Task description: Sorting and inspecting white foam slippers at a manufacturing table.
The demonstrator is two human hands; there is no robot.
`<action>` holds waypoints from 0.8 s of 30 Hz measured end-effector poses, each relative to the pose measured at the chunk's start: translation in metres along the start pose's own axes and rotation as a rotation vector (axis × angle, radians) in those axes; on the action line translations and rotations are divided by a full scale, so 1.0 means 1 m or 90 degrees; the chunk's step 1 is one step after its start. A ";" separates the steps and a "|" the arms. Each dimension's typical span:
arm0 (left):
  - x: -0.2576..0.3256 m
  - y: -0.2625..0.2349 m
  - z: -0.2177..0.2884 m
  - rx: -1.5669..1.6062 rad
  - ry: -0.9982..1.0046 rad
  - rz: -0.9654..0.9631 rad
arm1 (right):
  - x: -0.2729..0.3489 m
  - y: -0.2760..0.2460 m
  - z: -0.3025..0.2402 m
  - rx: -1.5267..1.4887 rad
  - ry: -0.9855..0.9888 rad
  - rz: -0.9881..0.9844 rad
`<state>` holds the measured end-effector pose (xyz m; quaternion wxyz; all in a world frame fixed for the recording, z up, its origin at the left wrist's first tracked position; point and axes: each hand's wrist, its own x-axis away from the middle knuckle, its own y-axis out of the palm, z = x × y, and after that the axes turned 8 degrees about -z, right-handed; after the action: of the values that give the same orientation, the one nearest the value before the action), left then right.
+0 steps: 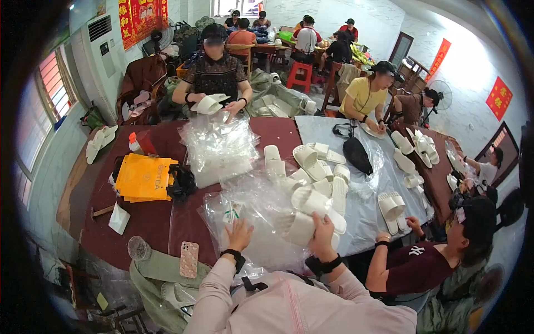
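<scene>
My left hand (pixel 240 234) lies with fingers spread on a stack of clear plastic bags (pixel 258 245) in front of me. A small white and green paper (pixel 233 211) shows just beyond its fingertips. My right hand (pixel 322 238) is closed on a white slide slipper (pixel 295 227), whose ribbed upper points to the left over the bags. Another white slipper (pixel 312 199) lies right behind it, partly overlapped; whether my fingers also grip that one I cannot tell. Beyond, a loose heap of white slippers (pixel 308 161) spreads across the table.
Across the table a person (pixel 214 72) holds white slippers over another pile of clear bags (pixel 217 150). At right a person in dark red (pixel 428 261) sits near a slipper pair (pixel 391 209). Orange bags (pixel 144 177), a hammer (pixel 103 211), a plastic cup (pixel 139 248) and a phone (pixel 189 259) lie left.
</scene>
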<state>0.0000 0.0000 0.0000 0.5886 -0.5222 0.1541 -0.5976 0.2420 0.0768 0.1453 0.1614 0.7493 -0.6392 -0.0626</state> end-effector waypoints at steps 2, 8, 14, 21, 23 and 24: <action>0.002 0.004 0.007 0.142 0.059 0.117 | 0.001 -0.003 -0.012 -0.165 0.041 0.034; 0.019 -0.027 0.082 1.123 0.226 -0.138 | -0.003 -0.005 0.005 -0.307 0.137 -0.023; 0.037 -0.061 0.107 1.170 0.285 -0.200 | -0.009 0.006 0.027 -0.435 0.297 -0.104; 0.039 -0.047 0.106 1.249 0.191 -0.009 | -0.006 0.038 0.025 -0.504 0.316 -0.091; 0.034 -0.042 0.109 1.266 0.195 0.036 | -0.015 0.039 0.033 -0.538 0.274 -0.120; 0.033 -0.040 0.107 1.265 0.197 0.037 | -0.018 0.039 0.037 -0.540 0.273 -0.121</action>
<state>0.0724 0.0277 0.0901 0.7452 0.2926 -0.3269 -0.5022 0.1914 0.0835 0.1213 0.5740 0.6686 -0.4386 -0.1762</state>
